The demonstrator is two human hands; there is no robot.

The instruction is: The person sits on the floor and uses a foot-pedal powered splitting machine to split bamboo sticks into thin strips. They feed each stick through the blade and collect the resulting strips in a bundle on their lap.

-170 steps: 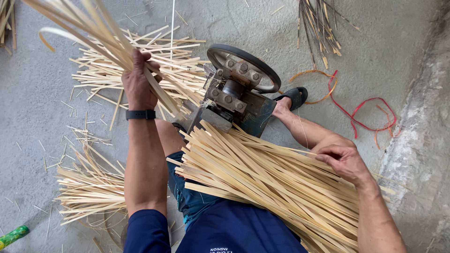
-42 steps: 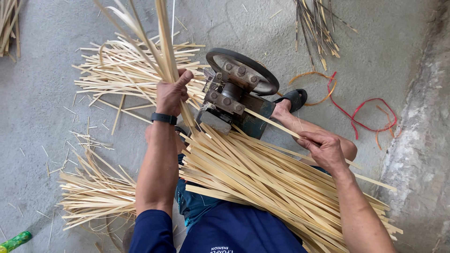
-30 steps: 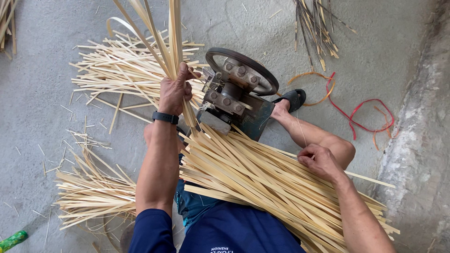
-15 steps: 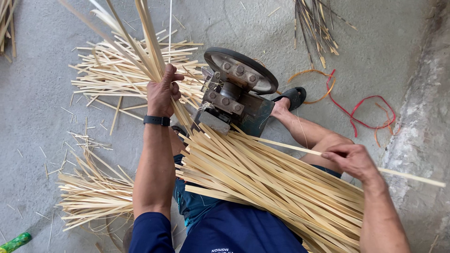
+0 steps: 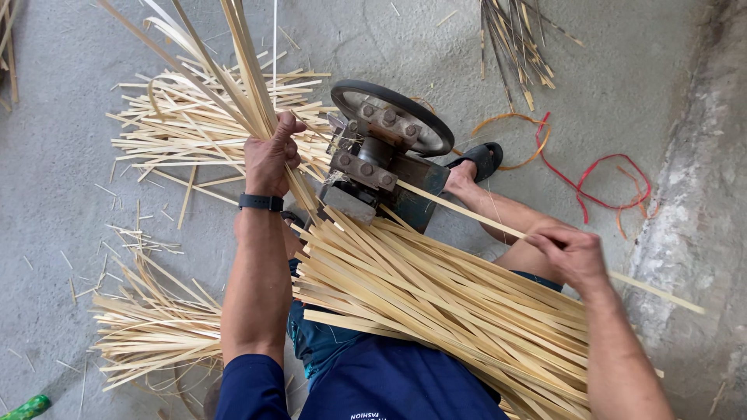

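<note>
At the scene's middle, the right hand (image 5: 572,253) pinches one strip (image 5: 475,211) running left into the machine (image 5: 381,159); best kept straight and level with the inlet, I judge. Left of it, the left hand (image 5: 268,155) grips a bunch (image 5: 233,70) fanning far. Both are pale, flat, thin bamboo, like the pile (image 5: 451,303) on the lap.

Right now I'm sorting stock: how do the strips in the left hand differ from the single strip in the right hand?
The left hand grips a bunch of strips that fan upward; the right hand pinches one strip. The bunch stands steep and splayed; the single strip lies low and straight, running from the machine past the hand. Both are pale, thin and flat.
</note>
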